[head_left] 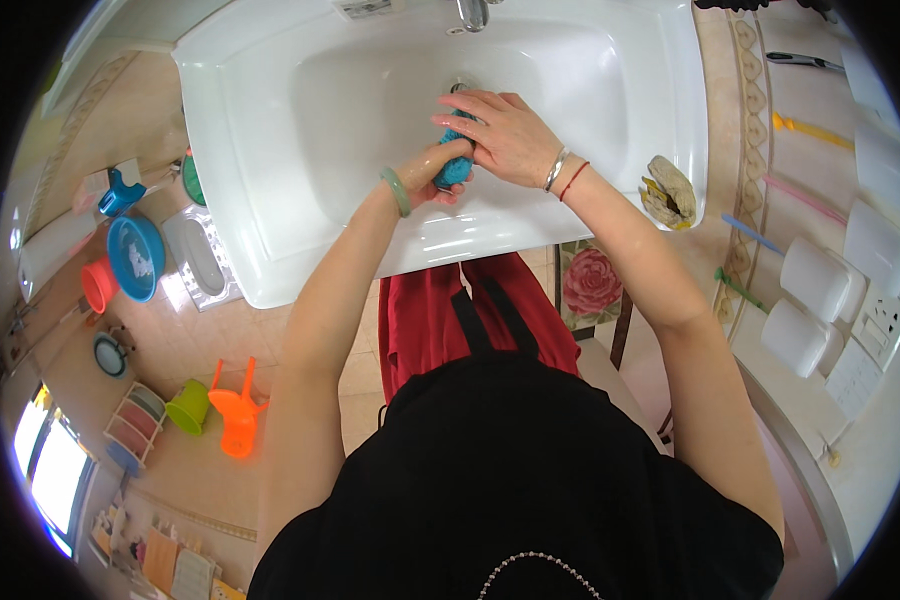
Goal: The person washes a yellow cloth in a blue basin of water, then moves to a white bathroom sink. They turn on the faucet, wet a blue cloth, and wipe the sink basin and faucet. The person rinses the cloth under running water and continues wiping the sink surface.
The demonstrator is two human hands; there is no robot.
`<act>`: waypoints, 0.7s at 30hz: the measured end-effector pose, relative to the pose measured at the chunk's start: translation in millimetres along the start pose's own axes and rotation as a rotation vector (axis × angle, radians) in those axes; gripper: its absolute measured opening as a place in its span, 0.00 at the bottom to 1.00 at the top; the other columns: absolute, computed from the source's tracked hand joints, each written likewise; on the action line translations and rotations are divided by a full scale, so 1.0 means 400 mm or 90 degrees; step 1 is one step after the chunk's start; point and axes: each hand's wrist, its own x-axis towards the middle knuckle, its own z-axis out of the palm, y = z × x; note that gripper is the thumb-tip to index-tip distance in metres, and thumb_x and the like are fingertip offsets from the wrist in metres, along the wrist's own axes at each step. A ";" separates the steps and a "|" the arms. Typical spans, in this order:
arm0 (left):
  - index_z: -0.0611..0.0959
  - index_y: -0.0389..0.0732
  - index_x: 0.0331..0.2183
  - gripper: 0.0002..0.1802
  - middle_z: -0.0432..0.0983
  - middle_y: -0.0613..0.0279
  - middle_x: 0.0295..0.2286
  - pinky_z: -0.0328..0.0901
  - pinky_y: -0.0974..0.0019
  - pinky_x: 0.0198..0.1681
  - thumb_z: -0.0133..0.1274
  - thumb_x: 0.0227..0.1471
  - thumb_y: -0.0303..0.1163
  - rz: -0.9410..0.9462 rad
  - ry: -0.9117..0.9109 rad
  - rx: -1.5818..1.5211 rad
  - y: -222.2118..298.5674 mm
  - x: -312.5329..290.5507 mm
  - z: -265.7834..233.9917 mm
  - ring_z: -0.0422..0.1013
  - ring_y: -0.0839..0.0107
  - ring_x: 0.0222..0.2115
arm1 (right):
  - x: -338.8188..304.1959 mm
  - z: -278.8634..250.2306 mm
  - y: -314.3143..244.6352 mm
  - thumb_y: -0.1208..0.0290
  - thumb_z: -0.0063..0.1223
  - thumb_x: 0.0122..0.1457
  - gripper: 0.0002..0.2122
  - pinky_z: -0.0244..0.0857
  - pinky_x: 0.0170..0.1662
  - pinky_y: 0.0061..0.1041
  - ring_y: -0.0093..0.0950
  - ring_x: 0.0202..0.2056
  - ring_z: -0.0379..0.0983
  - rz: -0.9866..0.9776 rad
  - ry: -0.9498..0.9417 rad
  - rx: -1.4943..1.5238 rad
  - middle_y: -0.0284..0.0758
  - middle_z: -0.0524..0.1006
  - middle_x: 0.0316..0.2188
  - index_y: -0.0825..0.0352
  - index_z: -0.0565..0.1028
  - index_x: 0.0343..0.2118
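Observation:
Over the front part of the white sink basin (332, 110), a small bright-blue, bunched-up cloth-like thing (454, 172) is between my hands; its exact kind I cannot make out. My left hand (432, 170), with a green bangle at the wrist, is closed round its lower end. My right hand (510, 135), wearing a silver bangle and a red string, lies against the upper end with its fingers stretched out to the left and fairly straight. Both hands look wet. The right palm and part of the blue thing are hidden.
A metal faucet (473, 14) rises at the sink's back edge. On the right rim lies a crumpled beige cloth (668, 192). To the left are a blue basin (136, 258), a squat toilet (202, 256), an orange plastic stool (238, 420) and a green bucket (188, 407).

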 end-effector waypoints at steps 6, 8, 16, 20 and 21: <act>0.73 0.43 0.29 0.13 0.66 0.70 0.19 0.54 0.75 0.17 0.54 0.47 0.41 -0.039 -0.119 -0.034 0.054 -0.019 -0.016 0.58 0.81 0.16 | 0.007 -0.010 -0.001 0.70 0.59 0.47 0.25 0.57 0.54 0.43 0.32 0.60 0.55 -0.013 -0.008 -0.095 0.29 0.61 0.58 0.52 0.68 0.51; 0.72 0.43 0.29 0.14 0.66 0.70 0.19 0.53 0.75 0.17 0.55 0.46 0.41 -0.050 -0.170 0.002 0.074 -0.026 -0.025 0.58 0.81 0.15 | 0.010 -0.001 0.012 0.73 0.59 0.46 0.25 0.58 0.52 0.46 0.34 0.60 0.55 -0.025 0.003 -0.096 0.28 0.62 0.57 0.52 0.67 0.50; 0.73 0.40 0.30 0.19 0.68 0.67 0.20 0.60 0.71 0.23 0.60 0.37 0.41 0.049 0.024 0.469 0.099 0.009 -0.022 0.64 0.76 0.21 | 0.015 0.044 0.042 0.82 0.52 0.47 0.16 0.67 0.42 0.35 0.37 0.39 0.72 0.038 -0.043 0.039 0.34 0.71 0.41 0.61 0.68 0.40; 0.75 0.38 0.31 0.19 0.73 0.61 0.23 0.65 0.64 0.30 0.57 0.36 0.38 0.207 0.128 0.568 0.088 0.052 -0.030 0.69 0.67 0.25 | 0.027 0.059 0.037 0.83 0.49 0.48 0.14 0.70 0.36 0.38 0.41 0.35 0.73 0.157 -0.036 0.068 0.38 0.71 0.39 0.63 0.68 0.39; 0.76 0.39 0.32 0.18 0.74 0.59 0.25 0.65 0.63 0.32 0.57 0.36 0.38 0.195 0.157 0.611 0.093 0.058 -0.027 0.70 0.63 0.28 | 0.033 0.062 0.034 0.83 0.49 0.47 0.14 0.70 0.35 0.38 0.42 0.35 0.73 0.184 -0.034 0.066 0.38 0.71 0.39 0.63 0.68 0.39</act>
